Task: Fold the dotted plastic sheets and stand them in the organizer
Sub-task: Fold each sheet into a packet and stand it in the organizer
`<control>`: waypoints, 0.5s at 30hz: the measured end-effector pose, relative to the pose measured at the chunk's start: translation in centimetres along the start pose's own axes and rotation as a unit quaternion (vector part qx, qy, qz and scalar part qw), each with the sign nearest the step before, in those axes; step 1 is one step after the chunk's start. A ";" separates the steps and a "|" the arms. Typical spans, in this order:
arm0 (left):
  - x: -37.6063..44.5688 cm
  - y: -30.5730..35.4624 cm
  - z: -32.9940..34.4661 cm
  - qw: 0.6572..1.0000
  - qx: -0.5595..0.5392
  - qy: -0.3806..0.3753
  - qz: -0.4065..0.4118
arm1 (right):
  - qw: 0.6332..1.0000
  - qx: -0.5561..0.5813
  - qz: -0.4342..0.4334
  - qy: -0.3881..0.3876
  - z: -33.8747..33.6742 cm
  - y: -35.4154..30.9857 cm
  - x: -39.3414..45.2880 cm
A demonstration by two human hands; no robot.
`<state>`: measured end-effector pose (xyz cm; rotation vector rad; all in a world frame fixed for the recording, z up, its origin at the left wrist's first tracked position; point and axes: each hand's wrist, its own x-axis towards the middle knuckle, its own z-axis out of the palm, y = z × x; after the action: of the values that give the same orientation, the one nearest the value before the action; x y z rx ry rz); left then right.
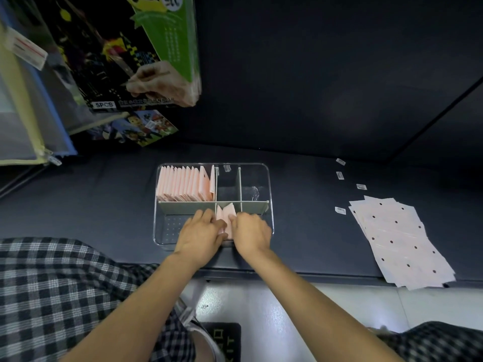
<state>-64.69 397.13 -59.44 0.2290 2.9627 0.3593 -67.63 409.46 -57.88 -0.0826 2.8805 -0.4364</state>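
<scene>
While both hands — left hand (pixel 200 231), right hand (pixel 251 232) — pinch the folded sheets (pixel 226 218) upright in the organizer (pixel 270 205), they're barely propped. Letting go carelessly — they'd likely topple.

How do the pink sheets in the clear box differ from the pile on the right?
The folded sheets stand upright in a tight row inside the organizer; the flat stack lies unfolded on the table. Folded ones look small, flat ones broad with visible dark dots. Both are pale pink.

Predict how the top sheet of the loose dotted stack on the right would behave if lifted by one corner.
The dotted stack looks thin and flat, so a sheet would probably droop, not stay stiff. It likely weighs very little. The sheets lie fanned askew, so they may slide easily over each other.
</scene>
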 end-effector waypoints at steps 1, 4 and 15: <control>-0.1 0.0 0.0 1.000 0.001 -0.002 -0.001 | 1.000 -0.021 -0.003 0.005 0.1 -0.2 0.1; -0.2 0.1 0.0 1.000 -0.008 -0.003 -0.006 | 1.000 -0.027 -0.003 -0.007 0.3 -0.6 0.6; -1.0 0.2 -0.2 0.999 -0.022 0.043 0.012 | 0.969 0.192 -0.049 -0.147 -0.7 2.1 0.6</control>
<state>-63.67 397.12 -59.05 0.2514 3.0336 0.4493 -68.41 411.64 -58.03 -0.2049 2.4616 -0.9091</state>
